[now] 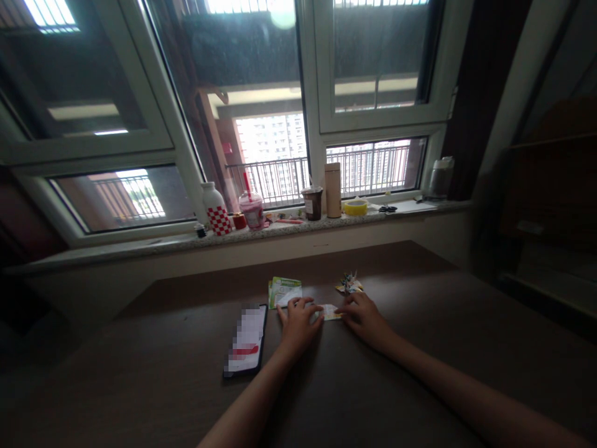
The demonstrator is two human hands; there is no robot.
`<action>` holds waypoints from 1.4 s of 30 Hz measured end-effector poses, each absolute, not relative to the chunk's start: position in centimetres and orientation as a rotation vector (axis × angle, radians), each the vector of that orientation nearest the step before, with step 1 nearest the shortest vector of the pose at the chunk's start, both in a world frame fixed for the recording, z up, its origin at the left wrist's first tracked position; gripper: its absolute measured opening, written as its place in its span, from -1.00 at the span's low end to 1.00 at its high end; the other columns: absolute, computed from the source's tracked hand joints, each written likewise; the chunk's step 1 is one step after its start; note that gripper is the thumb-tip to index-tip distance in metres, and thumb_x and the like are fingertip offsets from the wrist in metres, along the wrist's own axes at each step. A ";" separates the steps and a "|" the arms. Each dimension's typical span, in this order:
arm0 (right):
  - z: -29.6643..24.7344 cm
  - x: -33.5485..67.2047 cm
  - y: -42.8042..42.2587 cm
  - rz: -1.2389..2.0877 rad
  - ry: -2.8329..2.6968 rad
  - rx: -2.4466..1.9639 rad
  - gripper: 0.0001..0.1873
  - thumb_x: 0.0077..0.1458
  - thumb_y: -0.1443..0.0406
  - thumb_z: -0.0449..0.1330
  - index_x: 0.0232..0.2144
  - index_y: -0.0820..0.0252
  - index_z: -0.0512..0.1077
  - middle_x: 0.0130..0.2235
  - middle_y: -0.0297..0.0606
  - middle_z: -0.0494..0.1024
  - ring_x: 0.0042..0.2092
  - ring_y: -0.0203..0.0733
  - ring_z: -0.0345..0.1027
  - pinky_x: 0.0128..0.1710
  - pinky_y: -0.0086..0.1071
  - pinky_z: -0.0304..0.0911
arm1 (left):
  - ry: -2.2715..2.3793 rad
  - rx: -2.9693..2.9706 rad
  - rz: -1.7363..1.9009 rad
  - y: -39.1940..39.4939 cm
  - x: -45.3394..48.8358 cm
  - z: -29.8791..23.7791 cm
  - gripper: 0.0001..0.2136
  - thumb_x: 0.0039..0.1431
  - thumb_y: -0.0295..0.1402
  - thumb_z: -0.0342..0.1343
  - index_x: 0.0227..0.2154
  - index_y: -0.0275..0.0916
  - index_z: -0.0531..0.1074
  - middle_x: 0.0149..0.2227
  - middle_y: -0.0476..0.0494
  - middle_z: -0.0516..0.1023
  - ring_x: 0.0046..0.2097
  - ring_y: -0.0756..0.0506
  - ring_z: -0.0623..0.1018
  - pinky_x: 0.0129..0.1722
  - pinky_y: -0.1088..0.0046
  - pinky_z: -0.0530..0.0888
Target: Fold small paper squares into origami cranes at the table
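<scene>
A small, pale piece of paper (331, 312) with yellowish print lies on the brown table between my hands. My left hand (298, 323) has its thumb and forefinger at the paper's left edge, the other fingers bent over the table. At the right edge, my right hand (365, 318) pinches the paper with its fingertips. Just behind my left fingers rest green-and-white packets (285, 291), partly overlapping. A small pile of folded paper pieces (349, 284) sits beyond my right hand. To the left of my left hand lies a phone (245, 342), its screen lit and blurred out.
Behind the table (163, 336) runs a stone windowsill (280, 229). On it stand a checkered bottle (216, 210), a pink drink cup (252, 210), a brown drink cup (313, 204), a beige flask (333, 190), yellow tape (355, 208), black scissors (388, 210) and a clear jar (441, 179).
</scene>
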State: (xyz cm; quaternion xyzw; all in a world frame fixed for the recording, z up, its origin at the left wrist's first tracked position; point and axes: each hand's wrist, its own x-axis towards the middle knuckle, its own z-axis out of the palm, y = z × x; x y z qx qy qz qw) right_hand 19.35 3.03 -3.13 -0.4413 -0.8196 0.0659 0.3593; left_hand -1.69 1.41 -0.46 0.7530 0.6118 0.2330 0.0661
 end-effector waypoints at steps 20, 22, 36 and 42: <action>-3.3 19.2 3.2 0.198 -2.177 -1.151 -0.70 0.17 0.34 0.14 -0.07 0.07 0.52 -0.01 -0.21 0.57 0.08 -0.02 0.31 0.17 -0.02 0.14 | 1.748 2.328 0.621 1.3 -1.6 -0.4 -0.72 0.16 -0.15 0.13 -0.05 0.16 0.48 0.20 -0.03 0.34 0.25 -0.26 0.21 0.24 -0.34 -0.18; -3.6 19.3 3.4 0.216 -2.176 -1.136 -0.69 0.16 0.35 0.14 -0.05 0.08 0.52 0.01 -0.20 0.56 0.10 -0.02 0.31 0.18 -0.02 0.14 | 1.763 2.340 0.579 1.2 -1.5 -0.4 -0.67 0.16 -0.13 0.12 0.00 0.19 0.45 0.23 -0.04 0.31 0.27 -0.28 0.18 0.24 -0.34 -0.20; -3.1 19.2 3.0 0.186 -2.221 -1.086 -0.76 0.16 0.34 0.17 -0.14 0.03 0.55 -0.03 -0.25 0.58 0.09 -0.01 0.29 0.16 -0.01 0.13 | 1.785 2.306 0.656 1.4 -1.4 -0.3 -0.75 0.26 -0.09 0.01 -0.26 0.01 0.57 0.17 -0.06 0.38 0.26 -0.24 0.22 0.24 -0.34 -0.18; -2.9 19.1 2.7 0.261 -2.230 -1.092 -0.73 0.16 0.29 0.17 -0.07 0.02 0.50 0.03 -0.24 0.55 0.17 0.01 0.24 0.20 0.03 0.08 | 1.816 2.307 0.613 1.4 -1.5 -0.5 -0.76 0.23 -0.21 0.07 -0.07 0.14 0.51 0.20 -0.05 0.33 0.26 -0.27 0.20 0.23 -0.35 -0.15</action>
